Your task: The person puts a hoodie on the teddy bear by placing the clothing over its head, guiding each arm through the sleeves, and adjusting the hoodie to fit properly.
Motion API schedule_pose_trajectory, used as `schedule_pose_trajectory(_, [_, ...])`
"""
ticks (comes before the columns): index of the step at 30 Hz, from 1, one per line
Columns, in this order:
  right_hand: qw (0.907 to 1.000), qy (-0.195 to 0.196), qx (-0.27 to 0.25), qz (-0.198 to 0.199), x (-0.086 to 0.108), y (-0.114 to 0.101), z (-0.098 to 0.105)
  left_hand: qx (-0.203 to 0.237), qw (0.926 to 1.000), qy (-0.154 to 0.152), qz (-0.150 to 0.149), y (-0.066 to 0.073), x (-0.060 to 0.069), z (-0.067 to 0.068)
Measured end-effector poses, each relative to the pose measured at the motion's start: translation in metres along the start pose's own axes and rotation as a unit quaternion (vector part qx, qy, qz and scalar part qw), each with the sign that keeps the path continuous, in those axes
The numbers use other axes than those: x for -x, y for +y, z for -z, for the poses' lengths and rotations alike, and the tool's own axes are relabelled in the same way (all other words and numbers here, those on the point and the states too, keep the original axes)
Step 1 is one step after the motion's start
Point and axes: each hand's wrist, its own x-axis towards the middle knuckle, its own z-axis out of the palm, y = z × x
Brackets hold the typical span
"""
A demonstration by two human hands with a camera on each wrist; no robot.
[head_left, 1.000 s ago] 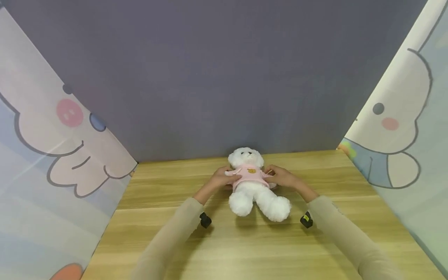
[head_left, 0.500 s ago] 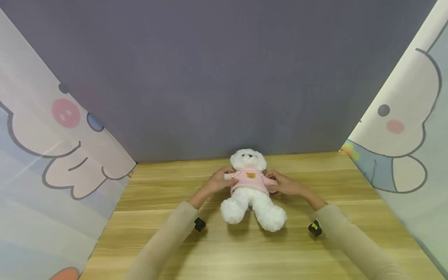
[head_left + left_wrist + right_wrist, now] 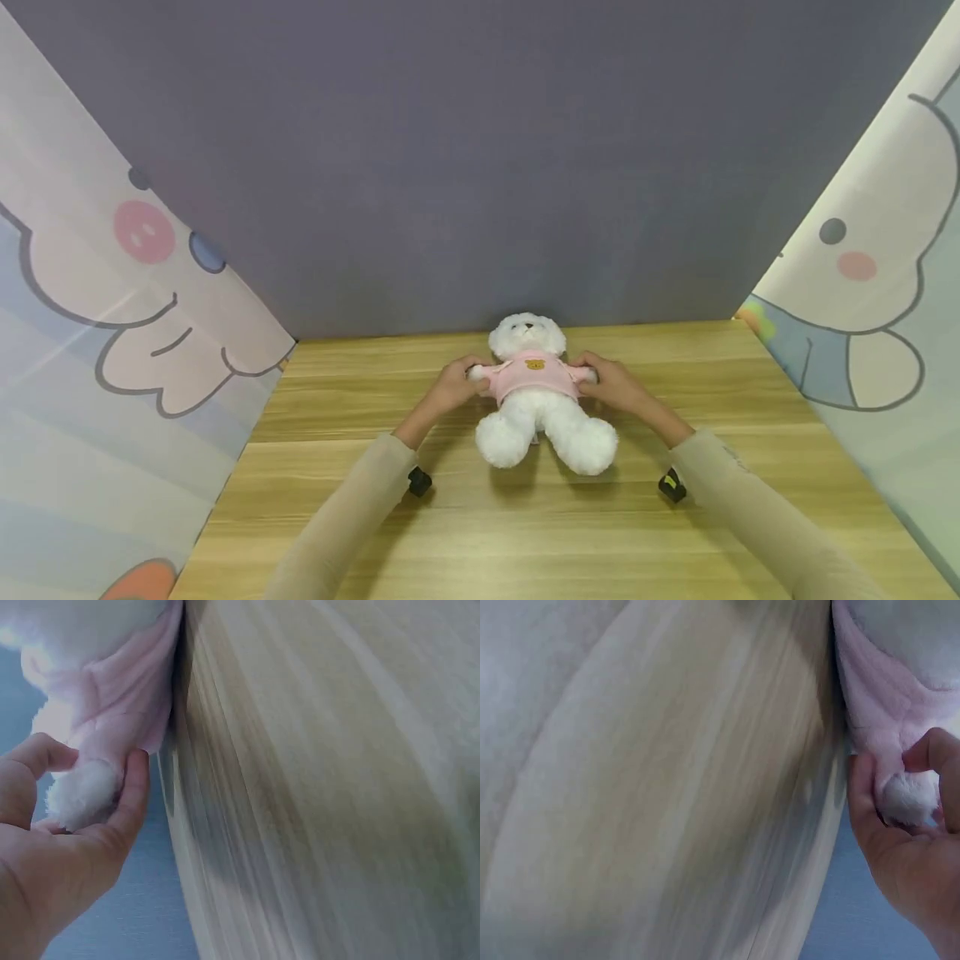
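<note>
A white teddy bear (image 3: 536, 379) in a pink shirt with a small brown bear patch lies face up on the wooden table, its head toward the grey wall and its legs toward me. On the left side my left hand (image 3: 453, 385) grips one of its arms; the left wrist view has the white paw (image 3: 86, 793) between thumb and fingers. Opposite, my right hand (image 3: 613, 382) pinches the other arm at the pink sleeve, and the fluffy paw (image 3: 909, 799) pokes out between the fingers in the right wrist view.
A grey wall (image 3: 480, 167) rises behind the wooden table (image 3: 525, 542). Cartoon-printed panels flank it at the left (image 3: 135, 350) and right (image 3: 855, 333). Small black wrist devices sit under the left cuff (image 3: 419, 482) and right cuff (image 3: 672, 485).
Both hands have shifted outward from the bear's sides onto its arms, which now stretch out sideways. The bear has turned slightly, its legs swinging left and then sitting straighter.
</note>
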Motion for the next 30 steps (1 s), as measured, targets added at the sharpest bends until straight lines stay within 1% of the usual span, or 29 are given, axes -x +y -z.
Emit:
schedule_pose_trajectory(2, [0.9999,0.003,0.003,0.015,0.001,0.001,0.000,0.003,0.9999,0.000,-0.015,0.002,0.000,-0.001])
schedule_pose_trajectory(6, [0.9983,0.009,-0.034,0.047,-0.003,-0.005,0.003,-0.006,0.9977,0.017,-0.066,0.012,-0.004,-0.001])
schedule_pose_trajectory(7, [0.9976,0.007,-0.042,0.054,-0.005,-0.008,0.004,-0.007,0.9971,0.015,-0.075,0.015,-0.005,-0.002])
schedule_pose_trajectory(9, [0.9966,0.002,-0.057,0.060,-0.009,-0.012,0.003,-0.034,0.9949,0.004,-0.095,0.021,-0.007,-0.004])
schedule_pose_trajectory(11, [0.9964,-0.004,-0.053,0.065,-0.013,-0.016,0.001,-0.059,0.9918,-0.017,-0.112,0.025,-0.008,-0.007])
schedule_pose_trajectory(13, [0.9956,-0.009,-0.050,0.079,-0.014,-0.019,-0.002,-0.078,0.9892,-0.032,-0.120,0.029,-0.007,-0.011])
schedule_pose_trajectory(15, [0.9935,-0.006,-0.055,0.099,-0.015,-0.021,-0.004,-0.094,0.9863,-0.032,-0.132,0.031,-0.007,-0.014])
schedule_pose_trajectory(17, [0.9908,-0.002,-0.061,0.121,-0.014,-0.023,-0.006,-0.095,0.9853,-0.025,-0.140,0.032,-0.005,-0.016])
schedule_pose_trajectory(19, [0.9886,-0.003,-0.061,0.137,-0.013,-0.024,-0.006,-0.093,0.9854,-0.027,-0.140,0.033,-0.003,-0.017])
schedule_pose_trajectory(20, [0.9885,-0.007,-0.062,0.138,-0.012,-0.025,-0.006,-0.094,0.9855,-0.033,-0.137,0.034,-0.001,-0.017])
schedule_pose_trajectory(22, [0.9900,-0.026,-0.061,0.124,-0.009,-0.030,-0.005,-0.090,0.9870,-0.047,-0.124,0.034,0.002,-0.018])
schedule_pose_trajectory(24, [0.9923,-0.042,-0.044,0.108,-0.006,-0.037,-0.005,-0.097,0.9876,-0.056,-0.110,0.034,0.005,-0.020])
schedule_pose_trajectory(25, [0.9933,-0.048,-0.035,0.099,-0.004,-0.042,-0.005,-0.104,0.9875,-0.056,-0.104,0.035,0.007,-0.021])
schedule_pose_trajectory(27, [0.9946,-0.052,-0.008,0.090,-0.003,-0.052,-0.007,-0.123,0.9862,-0.045,-0.101,0.037,0.009,-0.024])
schedule_pose_trajectory(30, [0.9914,-0.034,0.039,0.120,-0.004,-0.060,-0.011,-0.152,0.9814,-0.031,-0.113,0.041,0.010,-0.027])
